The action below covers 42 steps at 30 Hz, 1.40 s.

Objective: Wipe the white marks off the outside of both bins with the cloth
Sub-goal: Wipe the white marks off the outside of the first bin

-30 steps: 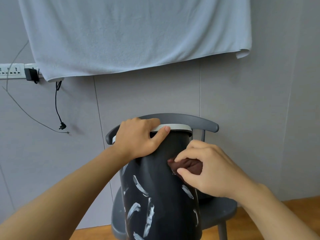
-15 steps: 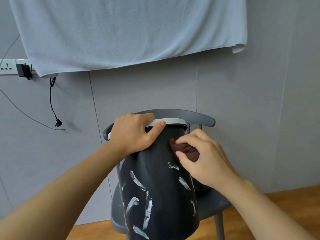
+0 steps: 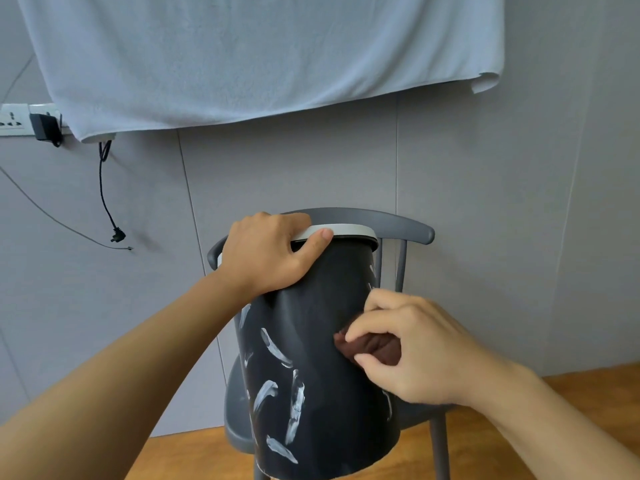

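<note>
Bin: the black plastic bin with a pale rim is stood on a grey chair (white marks are seen on its wall).
Left hand: curled over the rim, which is gripped.
Right hand: a bunched dark brown cloth is pinched and pressed against the bin's right side.

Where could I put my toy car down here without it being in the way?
The wooden floor right of the chair shows a bare patch. A smaller strip lies left of the chair legs. The chair seat is crowded: the black bin fills it, with the left hand on its rim and the right hand pressing the cloth against it.
</note>
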Motion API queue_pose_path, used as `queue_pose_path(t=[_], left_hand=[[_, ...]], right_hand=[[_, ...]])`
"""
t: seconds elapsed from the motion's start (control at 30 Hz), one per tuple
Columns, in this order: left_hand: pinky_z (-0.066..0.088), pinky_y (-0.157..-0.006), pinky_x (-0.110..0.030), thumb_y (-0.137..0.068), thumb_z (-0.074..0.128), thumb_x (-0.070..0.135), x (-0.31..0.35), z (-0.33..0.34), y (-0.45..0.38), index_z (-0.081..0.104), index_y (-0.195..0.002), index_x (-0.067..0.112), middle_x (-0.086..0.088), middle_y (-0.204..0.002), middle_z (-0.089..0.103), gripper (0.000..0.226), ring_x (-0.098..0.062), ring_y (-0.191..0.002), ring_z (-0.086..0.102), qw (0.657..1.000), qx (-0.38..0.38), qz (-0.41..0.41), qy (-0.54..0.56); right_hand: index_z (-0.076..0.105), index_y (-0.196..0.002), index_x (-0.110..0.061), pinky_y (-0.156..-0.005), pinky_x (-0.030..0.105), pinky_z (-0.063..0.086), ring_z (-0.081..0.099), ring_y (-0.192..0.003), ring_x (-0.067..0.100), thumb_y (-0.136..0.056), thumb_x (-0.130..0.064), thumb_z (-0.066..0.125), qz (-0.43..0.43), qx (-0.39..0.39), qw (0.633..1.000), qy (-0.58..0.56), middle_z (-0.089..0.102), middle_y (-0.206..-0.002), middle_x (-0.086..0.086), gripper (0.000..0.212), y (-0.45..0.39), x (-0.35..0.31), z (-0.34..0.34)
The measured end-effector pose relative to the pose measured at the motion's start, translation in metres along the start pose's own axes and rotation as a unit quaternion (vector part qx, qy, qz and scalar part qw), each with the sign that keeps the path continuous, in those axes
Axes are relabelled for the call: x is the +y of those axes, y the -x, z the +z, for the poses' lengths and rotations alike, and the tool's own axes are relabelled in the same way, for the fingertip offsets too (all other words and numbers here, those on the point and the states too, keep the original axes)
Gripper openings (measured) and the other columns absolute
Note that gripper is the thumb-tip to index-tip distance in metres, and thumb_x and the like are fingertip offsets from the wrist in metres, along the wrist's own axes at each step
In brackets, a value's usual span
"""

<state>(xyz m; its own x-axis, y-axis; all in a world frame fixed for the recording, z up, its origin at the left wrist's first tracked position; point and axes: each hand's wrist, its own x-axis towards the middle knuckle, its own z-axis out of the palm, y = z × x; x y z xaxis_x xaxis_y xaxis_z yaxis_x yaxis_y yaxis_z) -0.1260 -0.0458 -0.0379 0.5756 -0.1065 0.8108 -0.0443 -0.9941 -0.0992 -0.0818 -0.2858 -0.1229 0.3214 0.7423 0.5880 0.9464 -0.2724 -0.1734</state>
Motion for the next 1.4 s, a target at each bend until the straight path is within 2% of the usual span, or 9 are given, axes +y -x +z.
queue_pose_path(t=[0.07,0.2,0.37,0.57,0.77,0.97,1.13,1.3,1.4], left_hand=[[0.027,-0.050,-0.028,-0.092,0.037,0.064,0.001,0.001,-0.002,0.031,-0.060,0.022,0.003,-0.046,0.035,0.053,-0.016,-0.046,0.039,1.000,-0.005,-0.004,-0.003],[0.034,-0.051,-0.031,-0.091,0.034,0.067,0.004,0.003,-0.006,0.037,-0.062,0.019,0.001,-0.049,0.043,0.056,-0.022,-0.050,0.045,1.000,-0.015,-0.003,0.000],[0.031,-0.051,-0.030,-0.092,0.035,0.065,0.002,0.003,-0.005,0.034,-0.061,0.020,0.002,-0.048,0.039,0.055,-0.020,-0.050,0.042,1.000,-0.013,-0.004,0.000],[0.033,-0.052,-0.031,-0.091,0.034,0.066,0.005,0.005,-0.009,0.037,-0.063,0.018,0.000,-0.050,0.043,0.056,-0.021,-0.052,0.044,1.000,-0.023,0.005,0.004],[0.037,-0.055,-0.034,-0.090,0.035,0.065,0.001,0.006,-0.013,0.039,-0.064,0.015,-0.001,-0.052,0.043,0.057,-0.025,-0.056,0.045,0.999,-0.036,-0.014,0.015],[0.031,-0.053,-0.032,-0.091,0.037,0.064,0.000,0.007,-0.012,0.036,-0.064,0.016,-0.001,-0.051,0.041,0.056,-0.018,-0.053,0.042,0.999,-0.035,-0.012,0.027],[0.037,-0.056,-0.035,-0.092,0.039,0.063,-0.007,0.004,-0.009,0.035,-0.064,0.015,-0.001,-0.051,0.038,0.056,-0.022,-0.054,0.041,0.998,-0.039,-0.027,0.045],[0.029,-0.052,-0.032,-0.093,0.040,0.062,-0.012,0.005,-0.008,0.036,-0.064,0.016,0.000,-0.052,0.039,0.055,-0.019,-0.054,0.041,0.997,-0.045,-0.023,0.051],[0.041,-0.059,-0.035,-0.095,0.037,0.063,-0.019,0.002,-0.006,0.052,-0.073,0.022,0.004,-0.061,0.053,0.048,-0.020,-0.063,0.050,0.996,-0.057,-0.026,0.070]], right_hand=[[0.073,-0.107,-0.042,-0.069,0.021,0.056,0.059,-0.087,0.003,-0.087,-0.050,0.066,-0.001,0.019,1.000,0.002,0.053,-0.098,-0.023,0.022,-0.001,0.000,-0.001],[0.077,-0.114,-0.029,-0.077,0.027,0.057,0.061,-0.091,0.011,-0.090,-0.032,0.077,0.028,0.159,0.987,-0.002,0.059,-0.105,-0.010,0.024,-0.015,-0.003,-0.001],[0.075,-0.102,-0.040,-0.062,0.021,0.053,0.058,-0.081,0.005,-0.085,-0.044,0.069,-0.016,-0.016,1.000,0.011,0.053,-0.093,-0.020,0.018,0.002,-0.004,0.000],[0.075,-0.117,-0.027,-0.073,0.028,0.059,0.061,-0.090,0.011,-0.090,-0.032,0.078,0.038,0.175,0.984,0.000,0.058,-0.106,-0.009,0.028,-0.009,0.005,0.004],[0.069,-0.100,-0.041,-0.064,0.023,0.057,0.061,-0.081,0.007,-0.081,-0.043,0.072,0.004,-0.037,0.999,-0.003,0.055,-0.093,-0.021,0.019,0.019,0.005,0.010],[0.073,-0.115,-0.031,-0.076,0.018,0.057,0.061,-0.091,0.010,-0.090,-0.034,0.077,0.063,0.133,0.989,-0.016,0.059,-0.106,-0.014,0.026,0.014,0.010,0.014],[0.071,-0.097,-0.040,-0.067,0.022,0.057,0.061,-0.083,0.005,-0.080,-0.044,0.073,0.047,-0.047,0.997,-0.028,0.057,-0.091,-0.022,0.018,0.031,0.012,0.013],[0.076,-0.111,-0.029,-0.074,0.022,0.057,0.062,-0.089,0.009,-0.089,-0.030,0.078,0.068,0.124,0.989,-0.043,0.059,-0.100,-0.014,0.022,0.021,0.011,0.016],[0.076,-0.103,-0.033,-0.071,0.016,0.051,0.061,-0.086,0.006,-0.087,-0.033,0.078,0.050,0.037,0.997,-0.043,0.058,-0.096,-0.018,0.017,0.025,0.010,0.018]])
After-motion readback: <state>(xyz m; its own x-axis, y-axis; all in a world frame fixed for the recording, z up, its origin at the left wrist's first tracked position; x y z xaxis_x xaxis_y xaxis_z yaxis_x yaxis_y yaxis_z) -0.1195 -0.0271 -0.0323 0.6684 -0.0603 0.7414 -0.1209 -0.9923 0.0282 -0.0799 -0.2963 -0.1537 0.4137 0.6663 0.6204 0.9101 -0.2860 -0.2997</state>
